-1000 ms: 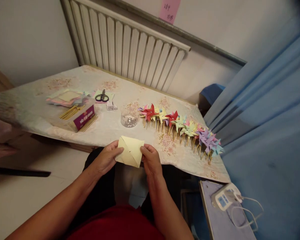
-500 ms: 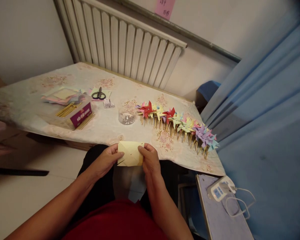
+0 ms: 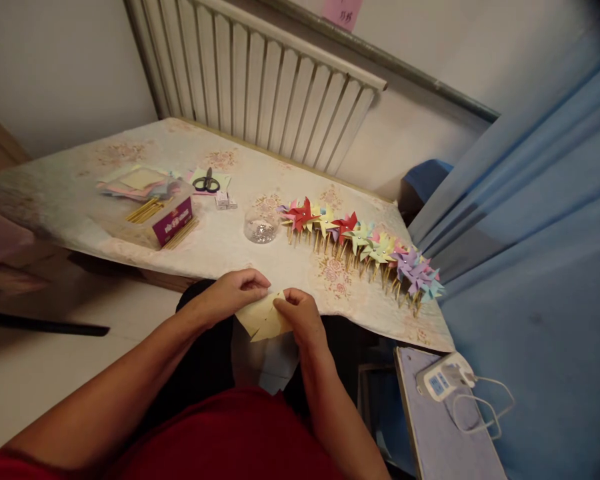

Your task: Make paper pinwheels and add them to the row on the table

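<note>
A pale yellow paper [image 3: 264,319] with slits at its corners is above my lap, by the table's front edge. My right hand [image 3: 300,315] pinches its right side between thumb and fingers. At the paper's upper left edge is my left hand [image 3: 240,291], its thumb and fingers curved close together; whether they grip the paper is unclear. Beyond my hands, a round clear container [image 3: 261,229] holds small shiny pieces. A long row of coloured paper pinwheels [image 3: 360,240] on sticks lies to its right.
On the floral tablecloth [image 3: 220,248] are black scissors [image 3: 207,181], small white boxes [image 3: 225,201], a stack of coloured paper [image 3: 137,181] and a purple-labelled box [image 3: 173,223] with sticks. A power strip [image 3: 445,377] with a white cable sits at the right.
The yellow paper has turned and tilted. My left hand has moved from its left edge up to the upper edge. The view has shifted slightly.
</note>
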Demonstrator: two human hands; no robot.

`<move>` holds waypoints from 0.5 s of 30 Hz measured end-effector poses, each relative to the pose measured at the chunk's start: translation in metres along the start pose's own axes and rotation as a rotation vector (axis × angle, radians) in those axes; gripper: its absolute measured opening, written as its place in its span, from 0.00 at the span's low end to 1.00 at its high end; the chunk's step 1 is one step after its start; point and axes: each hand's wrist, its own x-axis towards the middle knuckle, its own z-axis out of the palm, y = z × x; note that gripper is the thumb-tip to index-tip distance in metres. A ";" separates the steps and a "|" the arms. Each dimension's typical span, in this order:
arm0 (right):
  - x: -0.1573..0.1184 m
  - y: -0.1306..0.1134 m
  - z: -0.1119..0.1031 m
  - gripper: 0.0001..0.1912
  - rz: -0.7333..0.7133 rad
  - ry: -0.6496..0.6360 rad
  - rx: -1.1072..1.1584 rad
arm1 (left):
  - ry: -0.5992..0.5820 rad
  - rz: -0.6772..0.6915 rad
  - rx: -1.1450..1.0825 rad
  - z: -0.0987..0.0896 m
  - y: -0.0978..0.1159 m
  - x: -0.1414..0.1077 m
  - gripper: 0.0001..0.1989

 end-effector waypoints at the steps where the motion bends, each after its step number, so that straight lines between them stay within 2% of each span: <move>1: -0.001 -0.001 0.000 0.09 -0.007 -0.008 -0.021 | -0.018 -0.002 0.025 0.002 0.001 0.001 0.16; 6: -0.004 -0.004 0.002 0.08 -0.025 -0.028 -0.074 | -0.082 -0.001 0.118 0.009 -0.007 0.005 0.12; 15: -0.004 -0.002 0.004 0.07 -0.010 -0.033 -0.130 | -0.045 -0.034 0.109 0.014 -0.007 0.004 0.11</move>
